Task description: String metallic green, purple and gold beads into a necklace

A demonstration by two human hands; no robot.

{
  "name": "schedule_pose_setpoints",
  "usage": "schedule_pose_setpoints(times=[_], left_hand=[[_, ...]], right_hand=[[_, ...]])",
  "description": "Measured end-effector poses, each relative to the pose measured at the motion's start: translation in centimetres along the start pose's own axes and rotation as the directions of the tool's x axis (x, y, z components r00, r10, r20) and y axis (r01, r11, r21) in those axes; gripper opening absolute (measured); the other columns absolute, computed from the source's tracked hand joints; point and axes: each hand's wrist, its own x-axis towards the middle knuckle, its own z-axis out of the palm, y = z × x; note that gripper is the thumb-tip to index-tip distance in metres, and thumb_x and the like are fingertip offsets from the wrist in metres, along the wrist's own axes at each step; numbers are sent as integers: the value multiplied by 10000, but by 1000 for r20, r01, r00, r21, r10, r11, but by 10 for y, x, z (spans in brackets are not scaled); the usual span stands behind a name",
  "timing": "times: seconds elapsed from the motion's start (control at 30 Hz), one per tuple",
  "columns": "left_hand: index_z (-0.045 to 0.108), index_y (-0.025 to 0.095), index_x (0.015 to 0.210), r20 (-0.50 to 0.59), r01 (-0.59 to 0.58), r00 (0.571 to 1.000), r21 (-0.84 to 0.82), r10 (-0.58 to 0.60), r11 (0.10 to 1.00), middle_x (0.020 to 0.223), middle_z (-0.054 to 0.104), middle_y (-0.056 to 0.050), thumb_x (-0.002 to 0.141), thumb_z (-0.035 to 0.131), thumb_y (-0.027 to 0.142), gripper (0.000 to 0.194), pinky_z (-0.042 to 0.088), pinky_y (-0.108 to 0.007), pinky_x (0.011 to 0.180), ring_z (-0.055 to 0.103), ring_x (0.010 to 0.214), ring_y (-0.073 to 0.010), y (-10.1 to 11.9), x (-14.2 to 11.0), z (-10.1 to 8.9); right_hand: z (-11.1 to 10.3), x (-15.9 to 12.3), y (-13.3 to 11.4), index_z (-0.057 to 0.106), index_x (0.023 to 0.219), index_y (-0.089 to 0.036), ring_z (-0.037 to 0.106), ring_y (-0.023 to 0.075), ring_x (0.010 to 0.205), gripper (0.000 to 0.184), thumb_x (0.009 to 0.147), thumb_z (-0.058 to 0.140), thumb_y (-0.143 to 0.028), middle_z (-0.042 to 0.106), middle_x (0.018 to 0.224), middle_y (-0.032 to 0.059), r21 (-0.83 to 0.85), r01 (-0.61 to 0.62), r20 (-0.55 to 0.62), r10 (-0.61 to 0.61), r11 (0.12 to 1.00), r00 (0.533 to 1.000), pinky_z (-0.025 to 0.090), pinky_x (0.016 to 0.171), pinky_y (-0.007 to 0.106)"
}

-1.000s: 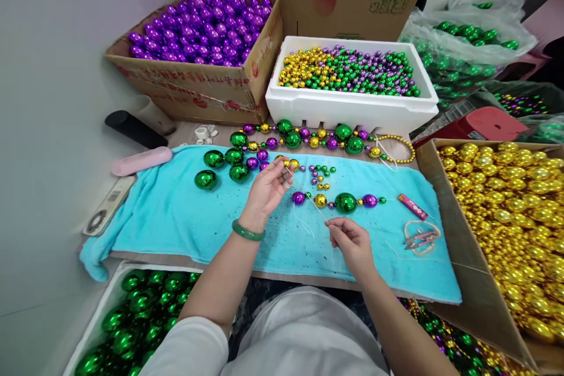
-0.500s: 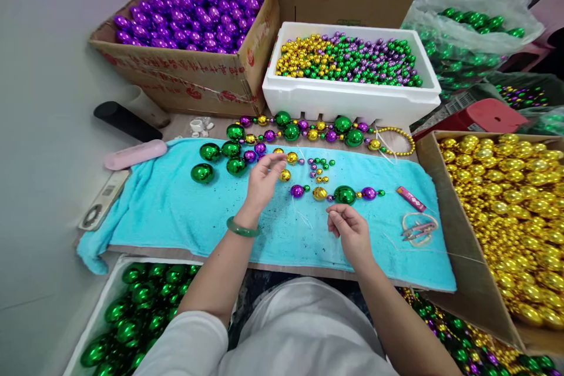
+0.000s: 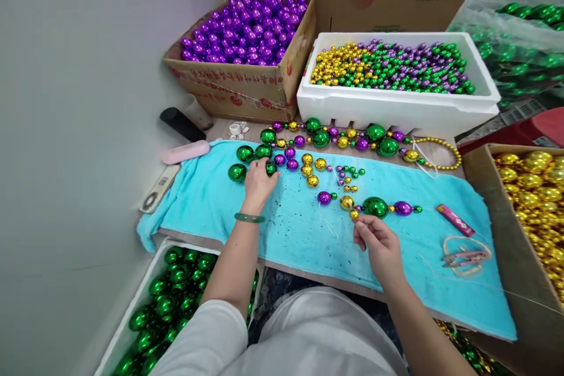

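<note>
My left hand reaches down among large shiny green beads, its thumb and fingers curled around one green bead. Two purple beads lie just to its right. My right hand is closed in a pinch, with a small gold bead at its fingertips. Just beyond it is a strung row with a large green bead and a purple bead. To the left of the pinch lie an oval gold bead and another purple bead. Any thread in the pinch is too fine to make out.
A blue towel covers the table. Finished bead strands lie along its back edge. Thread snips rest at right. Around stand a carton of purple beads, a white foam box and a gold bead carton.
My left hand has moved left from the gold beads to the large green ones. A small gold bead now shows at my right fingertips. The camera view has swung left.
</note>
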Motion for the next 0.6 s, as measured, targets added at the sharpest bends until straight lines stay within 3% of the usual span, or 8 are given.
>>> schedule_pose_setpoints(times=[0.1, 0.17, 0.23, 0.27, 0.33, 0.4, 0.5, 0.6], left_hand=[[636, 191, 1104, 50, 140, 990, -432, -131, 891, 1110, 627, -115, 676, 757, 295, 456, 497, -440, 913, 606, 1057, -295, 3, -5, -3], [624, 200, 1085, 242, 293, 956, -741, -167, 605, 1025, 654, -76, 693, 741, 338, 431, 535, -364, 772, 648, 912, -228, 10, -10, -7], [623, 198, 1028, 422, 435, 900, -859, -108, 271, 957, 670, -53, 699, 738, 379, 393, 528, -303, 668, 656, 795, -183, 19, -16, -12], [625, 190, 984, 471, 476, 879, -865, -73, 156, 939, 674, -50, 684, 752, 395, 385, 524, -286, 649, 656, 777, -174, 24, -18, -13], [622, 178, 911, 486, 488, 873, -871, -47, 63, 927, 673, -48, 632, 798, 408, 403, 526, -273, 653, 653, 791, -171, 33, -23, -12], [623, 181, 927, 396, 400, 917, -905, -52, 145, 945, 663, -42, 584, 839, 385, 454, 528, -269, 687, 640, 834, -167, 39, -28, -8], [611, 206, 1065, 119, 117, 993, -863, -27, 492, 1034, 631, -43, 572, 868, 314, 566, 520, -275, 749, 609, 912, -166, 44, -34, 0], [593, 220, 1141, -123, -137, 990, -636, 75, 760, 1132, 567, -69, 628, 847, 307, 579, 518, -311, 793, 572, 1028, -204, 45, -37, 4]], right_hand=[[4, -2, -1, 667, 780, -168, 488, 112, 467, 254, 741, 716, -415, 553, 537, -11, -29, -4, 31, 5, 1000, 1000, 358, 406, 224], [7, -3, -3, 670, 763, -169, 471, 108, 451, 238, 732, 708, -402, 534, 509, -19, -46, -9, 66, 12, 999, 998, 353, 408, 229], [10, -4, -5, 673, 747, -170, 455, 104, 440, 225, 719, 702, -391, 516, 490, -26, -60, -14, 88, 19, 998, 996, 351, 411, 230], [11, -5, -6, 675, 742, -170, 451, 102, 438, 219, 714, 698, -386, 513, 486, -27, -66, -14, 92, 20, 998, 996, 352, 414, 231], [13, -5, -8, 675, 733, -171, 451, 102, 439, 211, 708, 690, -380, 515, 487, -25, -76, -11, 91, 18, 997, 996, 355, 419, 231], [14, -6, -9, 676, 733, -171, 456, 103, 443, 206, 707, 684, -375, 521, 494, -22, -82, -7, 87, 14, 997, 996, 360, 423, 230], [13, -7, -8, 674, 732, -173, 455, 103, 445, 202, 711, 678, -374, 519, 501, -20, -90, 1, 88, 7, 996, 996, 365, 429, 231], [11, -8, -6, 674, 722, -172, 441, 99, 448, 201, 720, 673, -373, 500, 502, -22, -113, 16, 113, -3, 993, 994, 360, 435, 228]])
